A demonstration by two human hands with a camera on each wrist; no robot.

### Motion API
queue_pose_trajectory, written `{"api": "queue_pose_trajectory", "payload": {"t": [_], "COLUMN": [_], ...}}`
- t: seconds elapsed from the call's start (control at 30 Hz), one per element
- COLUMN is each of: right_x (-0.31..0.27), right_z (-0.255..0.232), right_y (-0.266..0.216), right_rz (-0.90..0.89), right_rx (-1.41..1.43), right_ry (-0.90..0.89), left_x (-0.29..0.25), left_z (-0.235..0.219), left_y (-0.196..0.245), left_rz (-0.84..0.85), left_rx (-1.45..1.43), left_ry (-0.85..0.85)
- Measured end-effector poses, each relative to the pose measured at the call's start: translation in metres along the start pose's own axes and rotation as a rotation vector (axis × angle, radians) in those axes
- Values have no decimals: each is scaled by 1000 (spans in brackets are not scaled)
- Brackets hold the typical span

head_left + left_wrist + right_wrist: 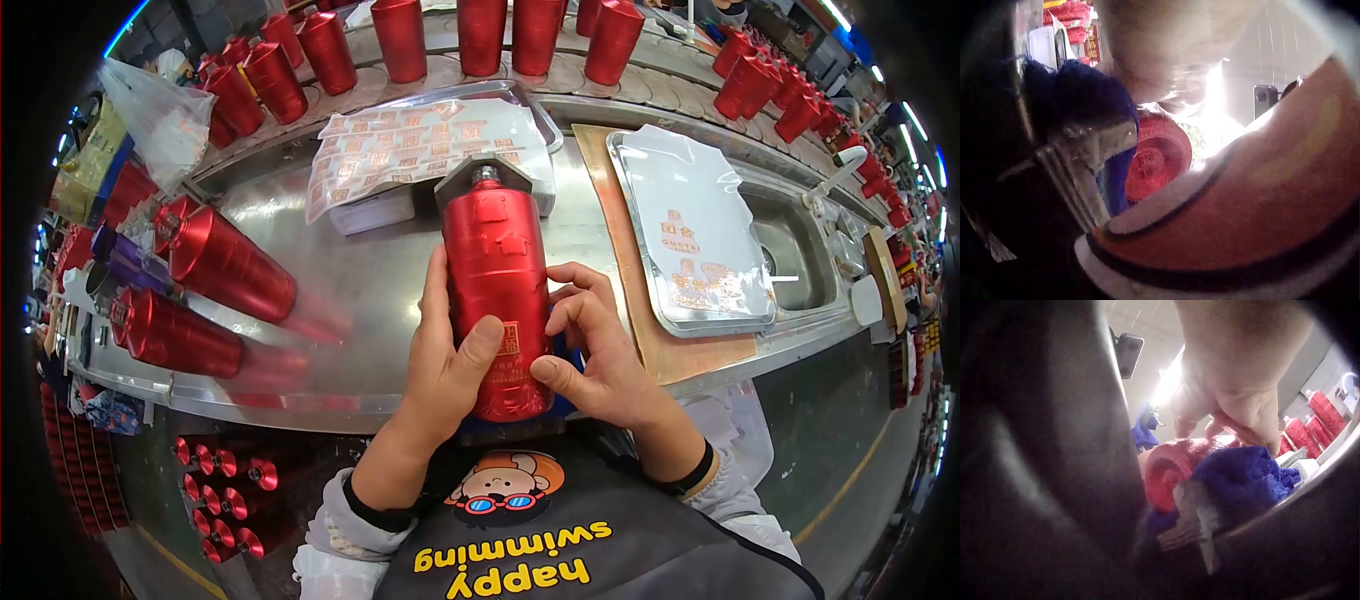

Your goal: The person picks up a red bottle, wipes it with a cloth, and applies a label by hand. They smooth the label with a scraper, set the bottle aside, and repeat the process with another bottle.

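A shiny red bottle (495,240) with raised panels and a gold label lies with its base toward me, its neck over a grey angular rest (455,185). My left hand (445,365) grips its left side, thumb lying across the front near the gold label. At the lower right side, my right hand (605,365) touches the bottle with its thumb and loosely bent fingers. Blue cloth (1235,481) pads the bottle from below in the right wrist view. The bottle's round base (1157,156) faces the left wrist camera.
Two red bottles (225,260) lie on the metal table at left. Behind stands a tray with printed decal sheets (400,150); another tray (690,230) of sheets lies at right beside a sink (800,250). Red bottles (400,40) line a conveyor; more stand below the table.
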State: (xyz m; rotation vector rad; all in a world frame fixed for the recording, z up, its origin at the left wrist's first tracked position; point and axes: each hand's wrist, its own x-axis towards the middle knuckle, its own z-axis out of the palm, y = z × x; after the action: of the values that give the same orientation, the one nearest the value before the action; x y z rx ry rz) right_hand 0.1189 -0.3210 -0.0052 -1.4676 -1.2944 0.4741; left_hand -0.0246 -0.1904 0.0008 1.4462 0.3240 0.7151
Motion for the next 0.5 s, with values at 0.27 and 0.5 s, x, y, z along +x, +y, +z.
{"api": "queue_pose_trajectory", "payload": {"t": [0.27,0.5], "right_x": [1,0], "right_z": [0,1], "right_y": [-4,-7], "right_rz": [45,70], "right_rx": [26,28], "right_ry": [0,9], "left_x": [-3,-2], "left_z": [-9,-4], "left_y": [-5,-4], "left_rz": [2,16], "left_rx": [10,53], "left_ry": [-44,-5]}}
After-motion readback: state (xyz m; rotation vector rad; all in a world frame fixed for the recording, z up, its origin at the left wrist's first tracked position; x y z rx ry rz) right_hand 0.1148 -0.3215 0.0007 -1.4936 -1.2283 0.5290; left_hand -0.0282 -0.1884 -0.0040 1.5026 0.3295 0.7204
